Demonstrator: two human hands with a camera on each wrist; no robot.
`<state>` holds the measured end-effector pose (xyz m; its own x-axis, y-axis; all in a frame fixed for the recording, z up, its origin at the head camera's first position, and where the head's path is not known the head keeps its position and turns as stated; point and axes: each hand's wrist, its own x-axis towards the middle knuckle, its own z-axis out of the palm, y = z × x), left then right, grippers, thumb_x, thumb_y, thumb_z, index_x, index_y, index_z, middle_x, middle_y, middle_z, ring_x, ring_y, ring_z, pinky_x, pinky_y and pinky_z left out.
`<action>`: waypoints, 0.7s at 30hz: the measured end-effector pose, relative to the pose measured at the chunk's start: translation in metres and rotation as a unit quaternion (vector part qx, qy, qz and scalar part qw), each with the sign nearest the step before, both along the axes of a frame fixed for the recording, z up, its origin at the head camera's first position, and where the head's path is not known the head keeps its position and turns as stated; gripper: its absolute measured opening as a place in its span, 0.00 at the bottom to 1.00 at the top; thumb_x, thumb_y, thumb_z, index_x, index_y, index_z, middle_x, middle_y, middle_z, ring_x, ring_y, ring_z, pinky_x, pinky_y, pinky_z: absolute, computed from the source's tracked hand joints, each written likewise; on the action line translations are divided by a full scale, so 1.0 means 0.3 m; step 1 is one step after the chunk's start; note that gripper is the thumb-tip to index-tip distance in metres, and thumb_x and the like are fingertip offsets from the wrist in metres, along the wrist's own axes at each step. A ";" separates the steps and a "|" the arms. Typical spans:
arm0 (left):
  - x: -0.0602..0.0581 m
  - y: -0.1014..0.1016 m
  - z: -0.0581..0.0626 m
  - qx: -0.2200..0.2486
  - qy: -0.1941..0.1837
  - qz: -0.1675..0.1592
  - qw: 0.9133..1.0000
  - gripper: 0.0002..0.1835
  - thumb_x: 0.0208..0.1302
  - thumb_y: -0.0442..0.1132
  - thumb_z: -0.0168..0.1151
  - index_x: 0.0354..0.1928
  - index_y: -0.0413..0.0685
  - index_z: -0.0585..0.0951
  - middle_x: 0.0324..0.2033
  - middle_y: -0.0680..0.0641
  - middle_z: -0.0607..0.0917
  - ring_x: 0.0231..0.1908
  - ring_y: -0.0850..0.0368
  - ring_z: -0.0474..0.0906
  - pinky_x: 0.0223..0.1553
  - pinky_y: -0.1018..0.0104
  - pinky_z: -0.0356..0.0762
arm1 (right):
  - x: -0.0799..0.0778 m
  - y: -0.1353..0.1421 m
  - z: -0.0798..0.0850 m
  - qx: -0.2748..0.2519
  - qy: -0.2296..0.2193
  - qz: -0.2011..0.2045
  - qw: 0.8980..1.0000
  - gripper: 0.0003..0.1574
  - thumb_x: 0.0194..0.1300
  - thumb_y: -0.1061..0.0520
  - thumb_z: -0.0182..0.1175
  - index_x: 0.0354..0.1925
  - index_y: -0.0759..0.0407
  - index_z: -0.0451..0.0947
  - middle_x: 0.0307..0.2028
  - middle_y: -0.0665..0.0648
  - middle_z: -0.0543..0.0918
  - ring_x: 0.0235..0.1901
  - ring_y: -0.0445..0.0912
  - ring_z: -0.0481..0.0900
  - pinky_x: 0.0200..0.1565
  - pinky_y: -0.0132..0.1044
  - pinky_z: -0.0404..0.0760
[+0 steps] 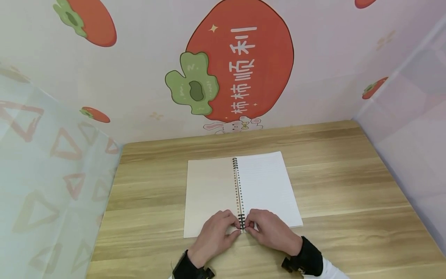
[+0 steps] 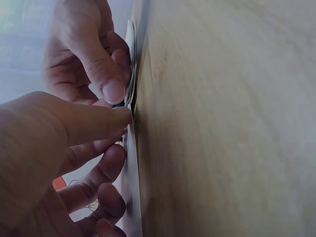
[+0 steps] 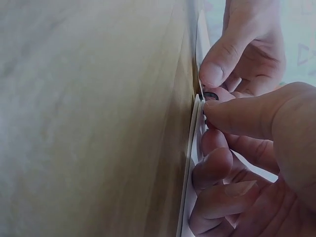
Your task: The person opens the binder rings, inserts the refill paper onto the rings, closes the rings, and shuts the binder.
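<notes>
A spiral notebook [image 1: 210, 190] lies open on the table, a plain beige page on the left and a lined white page [image 1: 266, 186] on the right. Black binding rings [image 1: 241, 217] show at the near and far ends of its spine, with rows of punched holes between. My left hand [image 1: 216, 232] pinches the near end of the spine from the left. From the right, my right hand [image 1: 272, 231] pinches the same end, its fingertips close to the left ones. In the right wrist view a black ring [image 3: 211, 95] shows between the two thumbs.
The wood-grain table [image 1: 348, 217] extends around the notebook on all sides. A back wall [image 1: 146, 69] printed with persimmons and pale side walls [image 1: 418, 116] enclose it. Both wrists wear black bands [image 1: 311, 255].
</notes>
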<state>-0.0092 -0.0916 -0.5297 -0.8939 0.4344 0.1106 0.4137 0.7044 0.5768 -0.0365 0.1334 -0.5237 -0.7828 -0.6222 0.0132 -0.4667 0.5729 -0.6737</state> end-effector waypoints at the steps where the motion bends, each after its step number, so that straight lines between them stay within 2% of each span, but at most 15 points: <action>1: 0.000 0.001 -0.001 -0.001 0.005 0.000 1.000 0.04 0.61 0.42 0.73 0.33 0.61 0.85 0.35 0.63 0.81 0.34 0.68 0.71 0.35 0.75 0.70 | 0.001 0.000 -0.001 0.001 0.002 -0.001 1.000 0.05 0.66 0.55 0.68 0.33 0.45 0.83 0.29 0.35 0.74 0.27 0.32 0.72 0.34 0.29 0.73; 6: 0.001 0.006 -0.006 -0.008 0.017 0.005 1.000 0.04 0.60 0.43 0.74 0.32 0.62 0.85 0.34 0.64 0.81 0.32 0.70 0.69 0.34 0.76 0.69 | 0.004 -0.002 -0.002 0.000 0.003 -0.004 1.000 0.06 0.66 0.56 0.68 0.32 0.44 0.82 0.29 0.35 0.74 0.27 0.33 0.72 0.33 0.28 0.73; 12: 0.003 0.007 -0.008 -0.002 0.009 0.008 1.000 0.04 0.61 0.43 0.73 0.32 0.61 0.86 0.34 0.65 0.81 0.33 0.70 0.70 0.34 0.75 0.70 | 0.004 -0.002 0.000 -0.009 -0.005 -0.004 1.000 0.07 0.65 0.57 0.68 0.32 0.45 0.82 0.28 0.36 0.74 0.26 0.32 0.72 0.32 0.27 0.73; 21: -0.004 0.012 -0.010 0.001 0.019 0.005 1.000 0.05 0.59 0.42 0.74 0.31 0.62 0.86 0.34 0.65 0.81 0.33 0.71 0.71 0.33 0.77 0.70 | -0.002 0.000 -0.009 -0.020 -0.018 0.001 1.000 0.06 0.66 0.58 0.67 0.32 0.46 0.83 0.28 0.36 0.75 0.25 0.31 0.71 0.30 0.27 0.73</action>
<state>-0.0103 -0.0880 -0.5327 -0.8936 0.4246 0.1454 0.4278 0.7079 0.5620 -0.0372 0.1336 -0.5264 -0.7824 -0.6227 0.0100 -0.4428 0.5450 -0.7119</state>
